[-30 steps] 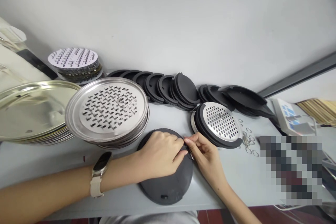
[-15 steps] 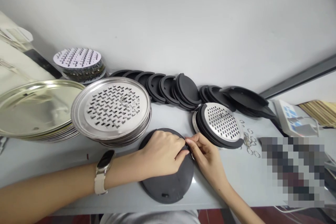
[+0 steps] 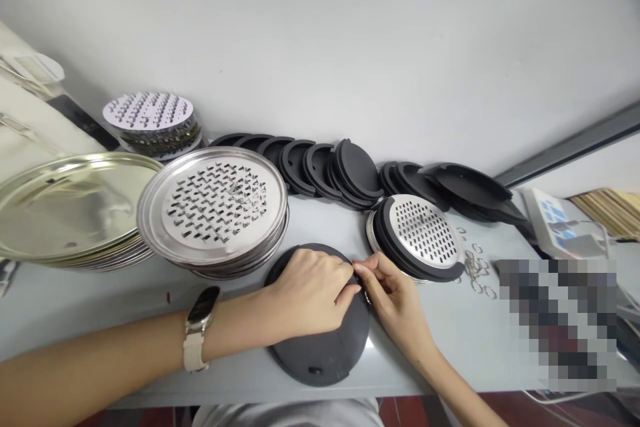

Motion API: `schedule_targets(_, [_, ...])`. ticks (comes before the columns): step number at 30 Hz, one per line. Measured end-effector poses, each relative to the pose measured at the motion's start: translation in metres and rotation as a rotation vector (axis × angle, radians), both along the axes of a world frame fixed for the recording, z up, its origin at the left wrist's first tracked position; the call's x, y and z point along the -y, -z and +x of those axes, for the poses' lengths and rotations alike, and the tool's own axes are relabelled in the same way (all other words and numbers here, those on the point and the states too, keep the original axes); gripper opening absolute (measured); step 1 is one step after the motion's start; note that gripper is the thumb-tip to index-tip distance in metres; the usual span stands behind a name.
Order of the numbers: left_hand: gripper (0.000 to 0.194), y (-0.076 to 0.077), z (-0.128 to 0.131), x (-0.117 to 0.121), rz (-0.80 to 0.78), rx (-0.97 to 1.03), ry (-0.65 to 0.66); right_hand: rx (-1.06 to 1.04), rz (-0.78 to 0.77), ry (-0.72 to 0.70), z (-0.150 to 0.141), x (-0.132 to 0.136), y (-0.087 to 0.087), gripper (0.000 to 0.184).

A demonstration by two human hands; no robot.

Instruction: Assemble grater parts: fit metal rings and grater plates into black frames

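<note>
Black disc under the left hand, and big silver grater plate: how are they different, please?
The black disc is dark and matte; the silver grater plate is shiny. The left hand partly covers the disc; the plate is uncovered and tops a stack. Both are round.

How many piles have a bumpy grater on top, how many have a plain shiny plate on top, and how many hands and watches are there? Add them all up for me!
Piles with a grater on top: 3
Piles with a plain shiny plate on top: 1
Hands: 2
Watches: 1
Total: 7
</note>
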State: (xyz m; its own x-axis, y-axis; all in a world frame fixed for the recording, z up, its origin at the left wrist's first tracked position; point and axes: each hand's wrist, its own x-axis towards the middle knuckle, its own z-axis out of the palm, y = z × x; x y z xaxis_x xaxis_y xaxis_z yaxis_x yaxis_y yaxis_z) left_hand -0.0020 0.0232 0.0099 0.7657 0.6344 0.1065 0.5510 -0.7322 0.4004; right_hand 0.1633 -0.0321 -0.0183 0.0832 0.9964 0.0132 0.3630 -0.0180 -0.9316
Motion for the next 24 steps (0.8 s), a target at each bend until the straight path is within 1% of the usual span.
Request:
schedule_targets(6, [0.022,0.0,-0.0011,0.0018,0.005,-0.002,-0.011,0.031,-0.012,-0.004,-0.0005,-0.0002,-0.0007,0.028])
schedule_targets(14, [0.025,0.0006,0.0005,0.002,0.001,-0.012,-0.032,0.044,-0.004,-0.009,-0.0001,-0.0001,-0.0015,0.028])
schedule_targets(19, [0.024,-0.0007,0.0,0.0005,0.016,-0.008,-0.007,0.004,-0.011,-0.006,0.0001,0.0005,0.0003,0.025])
schedule_targets(24, [0.024,0.0005,-0.0005,0.0013,0.014,0.006,-0.011,-0.014,-0.021,0.046,-0.0008,0.0021,0.0016,0.017])
